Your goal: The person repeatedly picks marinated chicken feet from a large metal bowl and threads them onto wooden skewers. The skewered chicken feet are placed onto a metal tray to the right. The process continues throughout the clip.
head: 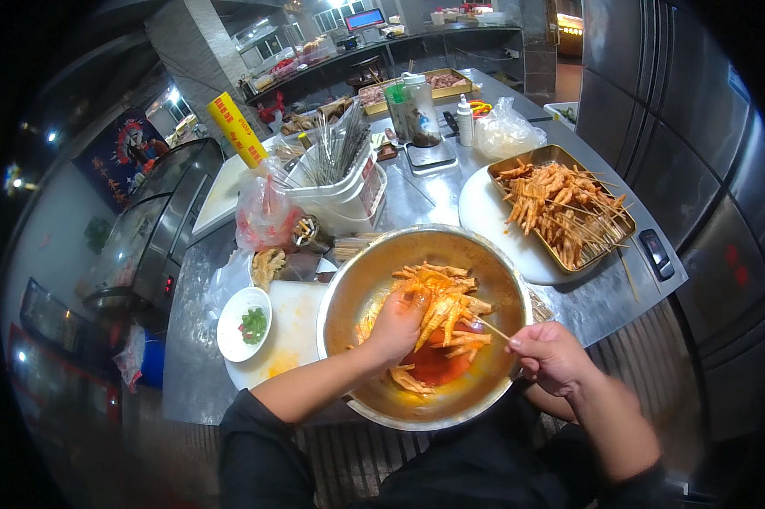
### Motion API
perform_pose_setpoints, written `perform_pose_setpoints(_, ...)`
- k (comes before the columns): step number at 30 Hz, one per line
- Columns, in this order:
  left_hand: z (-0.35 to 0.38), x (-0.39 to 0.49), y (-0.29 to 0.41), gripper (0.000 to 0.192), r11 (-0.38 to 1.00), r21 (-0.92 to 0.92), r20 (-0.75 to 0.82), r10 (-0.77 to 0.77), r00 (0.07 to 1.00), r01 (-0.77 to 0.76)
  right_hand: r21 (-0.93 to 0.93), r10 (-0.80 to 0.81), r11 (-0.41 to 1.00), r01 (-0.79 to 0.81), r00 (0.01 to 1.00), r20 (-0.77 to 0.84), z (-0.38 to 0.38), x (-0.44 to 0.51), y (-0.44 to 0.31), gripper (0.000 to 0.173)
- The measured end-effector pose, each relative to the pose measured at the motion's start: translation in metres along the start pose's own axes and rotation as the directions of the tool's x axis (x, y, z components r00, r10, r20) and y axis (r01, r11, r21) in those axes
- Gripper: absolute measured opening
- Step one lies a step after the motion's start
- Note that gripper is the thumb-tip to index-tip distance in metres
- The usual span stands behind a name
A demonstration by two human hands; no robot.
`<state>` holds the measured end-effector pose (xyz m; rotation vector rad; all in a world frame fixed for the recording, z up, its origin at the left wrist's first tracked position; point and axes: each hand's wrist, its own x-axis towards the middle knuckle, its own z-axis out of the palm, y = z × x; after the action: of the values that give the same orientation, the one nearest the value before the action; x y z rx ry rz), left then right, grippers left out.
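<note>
A wide metal bowl [425, 410] stands at the table's near edge, with red sauce and several sauced chicken feet [465, 343] inside. Over the bowl, my left hand [402, 323] grips a bunch of chicken feet [447, 305], its fingertips partly hidden among them. My right hand [551, 357], at the bowl's right rim, pinches a thin wooden skewer [492, 329]. The skewer's far end reaches into the feet beside my left hand; its tip is hidden. On the right, a gold-rimmed tray [551, 259] holds piled, skewered chicken feet [563, 203] and rests partly on a round white board [484, 207].
Left of the bowl, a white bowl of chopped greens [243, 326] rests on a white cutting board [293, 318]. Behind are a white tub [350, 207] of metal skewers, a digital scale [430, 158], a clear bottle [422, 114] and plastic bags. A black device [656, 254] lies near the right edge.
</note>
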<state>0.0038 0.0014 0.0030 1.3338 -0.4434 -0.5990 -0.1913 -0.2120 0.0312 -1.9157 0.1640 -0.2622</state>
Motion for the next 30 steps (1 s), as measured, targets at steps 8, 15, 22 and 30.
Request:
perform_pose_setpoints(8,-0.013,0.003,-0.023,0.027,0.998,0.056,-0.067,0.029,0.997,-0.025,-0.817,-0.582,0.373,0.440,0.796,0.163,0.009,-0.005,0.009,0.018)
perform_pose_setpoints(15,-0.008,0.007,-0.037,0.032,0.931,0.356,-0.157,-0.021,0.987,0.077,0.470,0.542,0.709,-0.527,0.832,0.115,0.012,0.003,-0.002,0.015)
perform_pose_setpoints(22,0.000,0.009,-0.035,0.032,0.893,0.400,-0.038,0.244,0.969,-0.209,-0.830,-0.587,0.379,0.408,0.800,0.125,0.023,-0.006,0.008,0.007)
perform_pose_setpoints(30,-0.001,0.022,-0.017,0.048,0.860,0.031,-0.077,-0.507,0.859,0.510,-0.826,-0.523,0.423,0.371,0.845,0.112,0.030,-0.014,0.003,0.002)
